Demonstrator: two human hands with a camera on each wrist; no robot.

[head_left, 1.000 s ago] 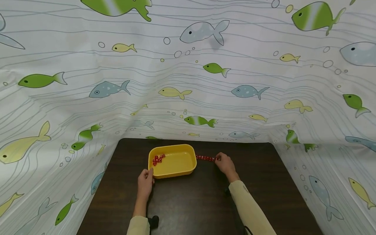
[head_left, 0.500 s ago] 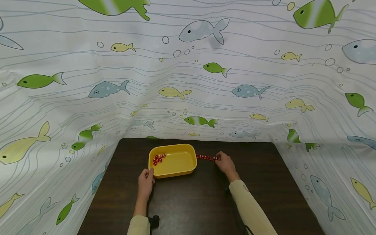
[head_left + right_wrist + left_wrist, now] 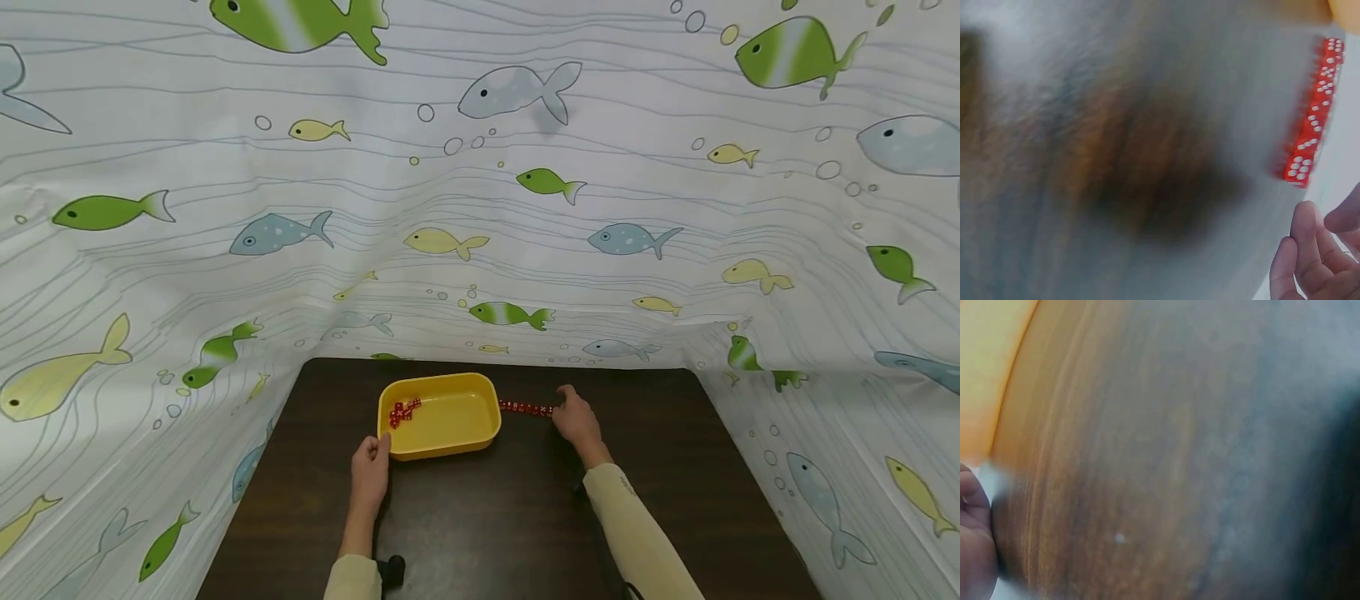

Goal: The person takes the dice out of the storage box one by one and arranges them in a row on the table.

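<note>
In the head view, a yellow plastic tray [image 3: 450, 429] lies on the dark table with several red dice [image 3: 400, 412] clustered at its left end. My left hand [image 3: 370, 473] grips the tray's near left corner, the thumb over the rim. From the tray's right side a straight row of red dice [image 3: 525, 408] runs to the right. Just past its right end is my right hand [image 3: 579, 422], holding nothing. In the right wrist view, a small gap separates the relaxed fingers [image 3: 1305, 234] from the nearest white-dotted die [image 3: 1298, 167].
The dark wooden table [image 3: 480, 525] is enclosed at the back and sides by a white curtain [image 3: 420, 192] printed with fish. A black wrist camera [image 3: 392, 572] sits at the left wrist. Both wrist views are largely blurred.
My right hand has let go of the row's right-end die, its fingers lifting slightly apart. The left hand and tray stay in place; the head view has tilted slightly.
</note>
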